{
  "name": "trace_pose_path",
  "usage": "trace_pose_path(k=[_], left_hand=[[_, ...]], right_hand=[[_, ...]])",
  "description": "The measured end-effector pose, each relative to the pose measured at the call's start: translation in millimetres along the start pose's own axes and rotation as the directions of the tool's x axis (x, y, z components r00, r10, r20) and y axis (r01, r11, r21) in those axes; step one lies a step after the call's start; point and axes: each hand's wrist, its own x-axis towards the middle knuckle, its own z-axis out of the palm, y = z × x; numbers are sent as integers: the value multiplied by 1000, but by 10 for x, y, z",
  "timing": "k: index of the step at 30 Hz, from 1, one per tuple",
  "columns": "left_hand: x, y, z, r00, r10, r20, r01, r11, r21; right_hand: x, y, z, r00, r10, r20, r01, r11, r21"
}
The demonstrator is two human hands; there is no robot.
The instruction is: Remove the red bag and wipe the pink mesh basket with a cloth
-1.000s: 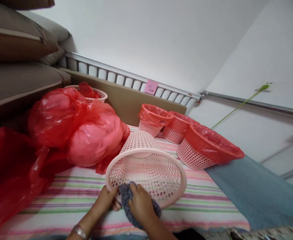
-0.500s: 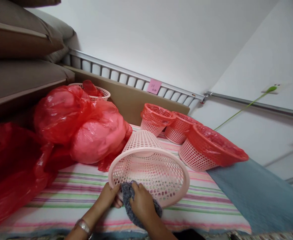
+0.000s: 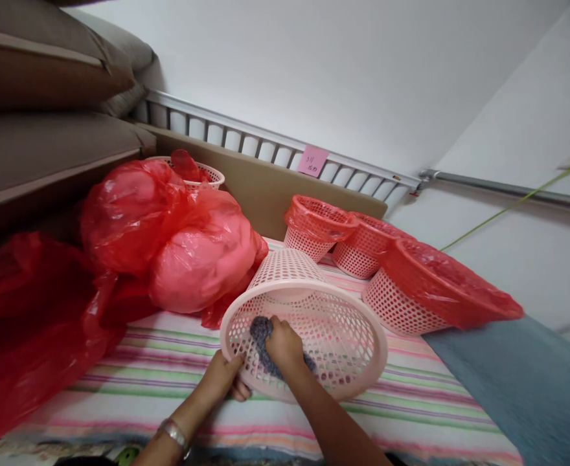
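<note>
A pale pink perforated plastic waste basket [image 3: 292, 266] lies on its side on a striped sheet [image 3: 168, 388], its wide mouth facing me. My left hand [image 3: 225, 377] grips the lower left of the rim, thumb inside and fingers outside. Inside the mouth, my right hand [image 3: 285, 344] is closed on a dark grey cloth [image 3: 262, 331], which is pressed against the basket's inner wall. Part of the cloth hangs out below the right hand, and the fingertips are partly hidden in it.
Red-lined baskets [image 3: 406, 298] stand behind to the right. Stuffed red plastic bags [image 3: 207, 259] lie at left, with another basket [image 3: 214, 177] behind them. Grey cushions [image 3: 46, 149] are stacked at far left. A white metal rail [image 3: 246, 133] with a pink note [image 3: 313, 160] runs along the wall.
My right hand has moved with the cloth from the rim deeper into the basket. My left hand stays on the rim. The whole view has shifted slightly, so things appear farther right.
</note>
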Motion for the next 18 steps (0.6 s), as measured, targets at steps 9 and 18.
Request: trace_pose_path(k=[9,18], left_hand=[[-2,-20,1,1000,-14,13,14,1000,-21],[-42,11,22,999,-40,34,40,999,1]], right_hand=[[700,109,-48,996,93,-14,-93,995,20],[1048,239,134,993,37,-116,-29,997,70]])
